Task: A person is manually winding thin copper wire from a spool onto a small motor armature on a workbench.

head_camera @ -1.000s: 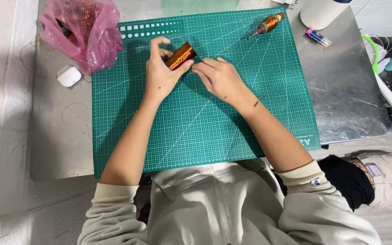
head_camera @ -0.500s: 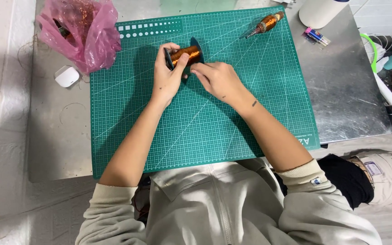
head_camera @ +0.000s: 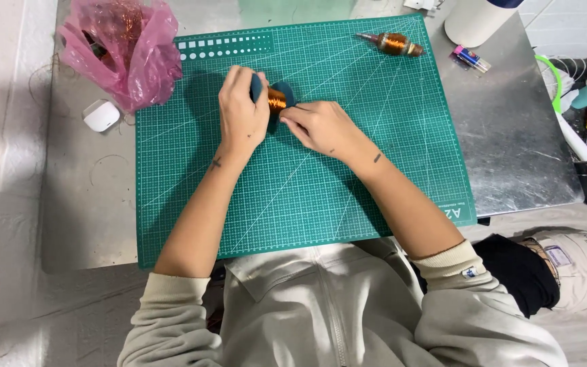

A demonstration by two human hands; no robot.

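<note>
Overhead view from a head-worn camera, looking down at a person seated at a metal table (head_camera: 511, 149) covered by a green cutting mat (head_camera: 321, 197).

The left hand (head_camera: 242, 112) lies on the mat at about 11 o'clock from the mat's centre. Its fingers are curled closed around one dark end of a small spool of copper wire (head_camera: 277, 100), and the hand hides most of that end.

The right hand (head_camera: 321, 126) sits just to the right, its fingertips pinched together and touching the spool's other side. Whether it grips a strand of wire or only the spool's rim is too small to tell.

The spool lies between the two hands, at roughly 2 o'clock from the left hand and 10 o'clock from the right. Its long axis seems to run left to right, along the line joining the hands. Both hands touch it; the left has the fuller hold.

Further out, at 1 o'clock from the hands, a second copper-wound piece (head_camera: 392, 43) lies on the mat's far edge, well apart. At 10 o'clock, off the mat, sits a pink plastic bag (head_camera: 127, 51) with copper wire showing inside, and below it a small white object (head_camera: 100, 115).
</note>
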